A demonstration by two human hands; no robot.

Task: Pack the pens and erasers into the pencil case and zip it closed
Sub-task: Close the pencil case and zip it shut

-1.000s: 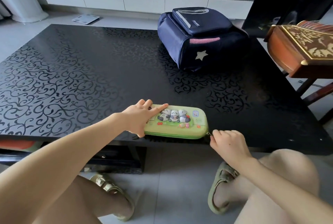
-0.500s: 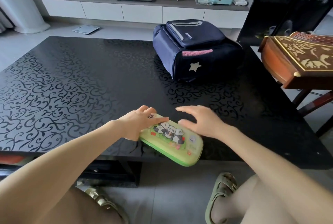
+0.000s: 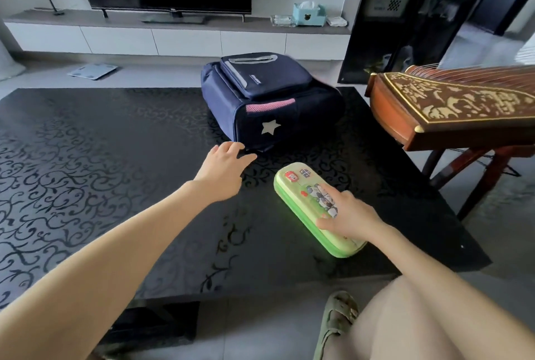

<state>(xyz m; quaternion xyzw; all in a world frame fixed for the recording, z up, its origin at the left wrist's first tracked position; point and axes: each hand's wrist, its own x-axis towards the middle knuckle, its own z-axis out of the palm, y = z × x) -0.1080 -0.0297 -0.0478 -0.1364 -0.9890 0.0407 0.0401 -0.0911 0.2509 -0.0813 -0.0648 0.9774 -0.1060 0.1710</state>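
Green pencil case [image 3: 295,186]: it lies flat on the black table [image 3: 115,186], its near end under our right fingers and its far end running on past their tips toward the backpack [image 3: 269,99]. The lid is down and the seam looks shut.
Right hand [image 3: 351,219]: fingers are laid straight over the lid with the thumb at the case's left side. As far as we can see they press rather than clasp.
Left hand [image 3: 223,168]: fingers are loose and spread, holding nothing, with the tips just short of the backpack's lower corner.
Step in hand: no pens or erasers lie loose, so we judge the packing done. The zip pull is hidden, so we cannot confirm full closure.
Next move: likely a zip check — a pinch at the pull while the other hand steadies the case.
Edges: the case's end behind our right palm sits near the table's front edge, and the guzheng [image 3: 451,107] stands beyond the right fingers.
Open room: tabletop stretches wide to the left of the left fingers — room to slide.
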